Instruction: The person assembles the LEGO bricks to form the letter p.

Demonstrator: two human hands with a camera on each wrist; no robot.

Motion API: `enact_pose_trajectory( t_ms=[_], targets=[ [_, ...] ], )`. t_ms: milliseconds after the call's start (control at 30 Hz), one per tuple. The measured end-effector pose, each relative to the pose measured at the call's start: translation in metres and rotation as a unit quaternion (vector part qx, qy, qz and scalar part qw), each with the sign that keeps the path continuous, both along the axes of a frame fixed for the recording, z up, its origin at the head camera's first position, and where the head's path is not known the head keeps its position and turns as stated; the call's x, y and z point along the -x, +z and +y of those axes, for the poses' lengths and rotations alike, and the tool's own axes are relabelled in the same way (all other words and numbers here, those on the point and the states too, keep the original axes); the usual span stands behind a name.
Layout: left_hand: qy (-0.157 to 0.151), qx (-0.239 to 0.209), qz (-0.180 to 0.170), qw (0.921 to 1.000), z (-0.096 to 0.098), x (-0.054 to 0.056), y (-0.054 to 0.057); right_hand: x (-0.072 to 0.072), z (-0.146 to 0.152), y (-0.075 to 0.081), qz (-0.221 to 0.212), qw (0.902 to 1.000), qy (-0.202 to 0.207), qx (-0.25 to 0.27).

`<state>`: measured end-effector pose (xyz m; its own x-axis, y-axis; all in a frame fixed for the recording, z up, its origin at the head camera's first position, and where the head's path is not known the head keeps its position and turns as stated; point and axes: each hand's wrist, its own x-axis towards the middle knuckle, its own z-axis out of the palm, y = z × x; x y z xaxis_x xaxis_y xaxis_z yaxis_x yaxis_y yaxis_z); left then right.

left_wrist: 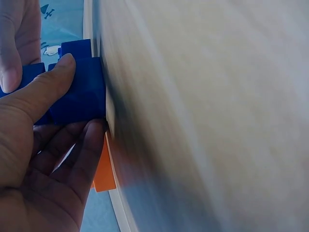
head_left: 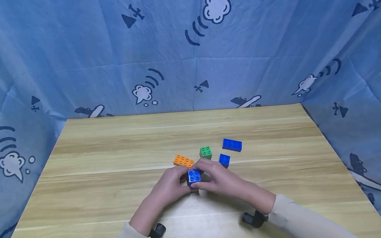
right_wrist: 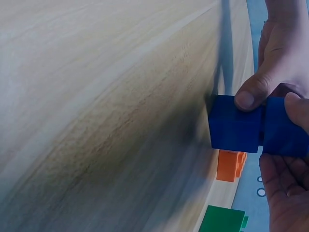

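Note:
Close over the table, my left hand (head_left: 171, 185) and right hand (head_left: 221, 179) meet around two square blue toy building bricks, one above the other. The lower blue brick (right_wrist: 231, 126) is pinched by the left thumb and fingers, right at the tabletop. My right hand grips the upper blue brick (right_wrist: 285, 129), whose studs face up in the head view. A narrow dark gap runs between the two bricks in the right wrist view. Just beyond the hands lies an orange brick (head_left: 183, 161), partly covered by the fingers.
Past the right hand are a small green brick (head_left: 205, 152), a small blue brick (head_left: 224, 160) and a longer blue brick (head_left: 232, 145). Everything is on a wooden table (head_left: 111, 153) with a blue patterned curtain (head_left: 169, 40) around its back and sides.

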<state>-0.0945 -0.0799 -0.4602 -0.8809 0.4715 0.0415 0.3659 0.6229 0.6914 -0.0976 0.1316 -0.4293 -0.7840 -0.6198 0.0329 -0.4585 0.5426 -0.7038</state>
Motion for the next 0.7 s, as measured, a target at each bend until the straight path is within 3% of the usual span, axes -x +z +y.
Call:
enact_pose_trajectory(
  t_ms=[200,700],
  targets=[
    [0.002,-0.002,-0.015,0.9999,0.0003,-0.0009,0.0011,0.0000,-0.0016,0.0006,0.000,1.0000,-0.006,-0.006],
    [-0.002,0.004,-0.006,1.0000,-0.0001,0.0001,0.0002,0.0009,-0.0047,0.0032,0.005,0.9996,-0.001,-0.029]
  ],
)
